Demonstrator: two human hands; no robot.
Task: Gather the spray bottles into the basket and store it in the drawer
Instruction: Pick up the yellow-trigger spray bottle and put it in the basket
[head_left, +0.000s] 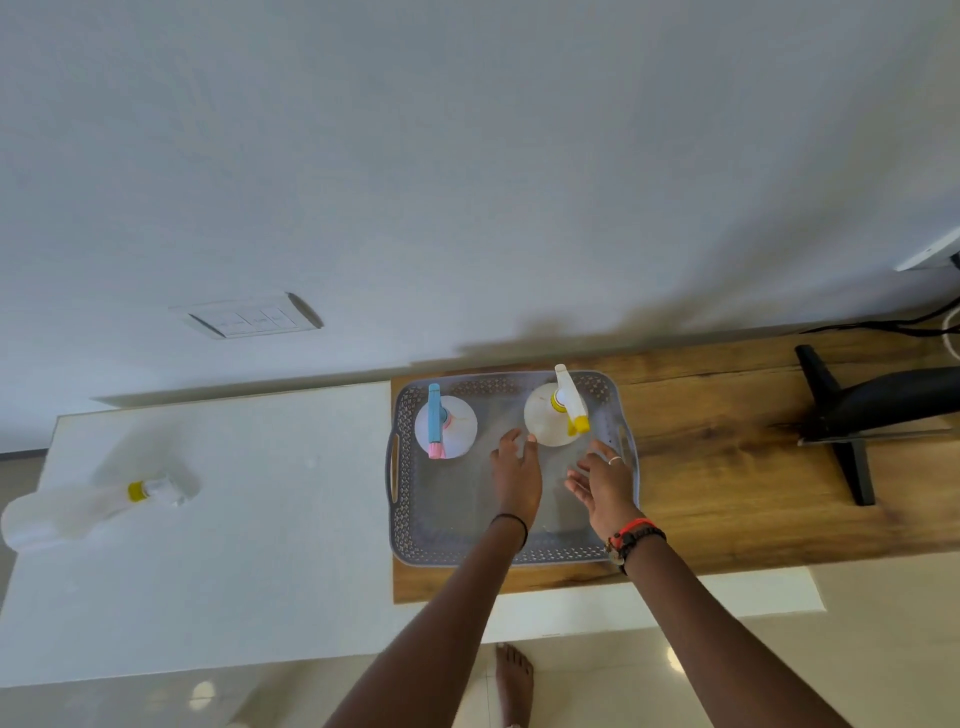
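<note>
From the head camera, the grey perforated plastic basket (511, 558) with cut-out side handles sits on the brown wood-grain bench (737, 467), and everything else places itself against it. Inside it, at the far left, stands a round clear plastic spray bottle with a blue and pink trigger head (445, 427); at the far right stands a like bottle with a white and yellow trigger head (556, 420). Both hands reach into the basket and both are open, gripping nothing: the left hand (515, 475) has its fingertips just beside the yellow-headed bottle, the right hand (602, 480) hovers near the basket's right wall. Well to the left of the basket, a third clear spray bottle with a yellow collar (78, 512) lies on its side on the white surface (249, 519), blurred. It looks light and nearly empty, with stiff but smooth, rounded walls that may slip, so the narrow neck below the trigger head seems the surest hold. The basket looks stiff and light; lifting by both side handles should keep the upright bottles from tipping. No drawer is visible.
</note>
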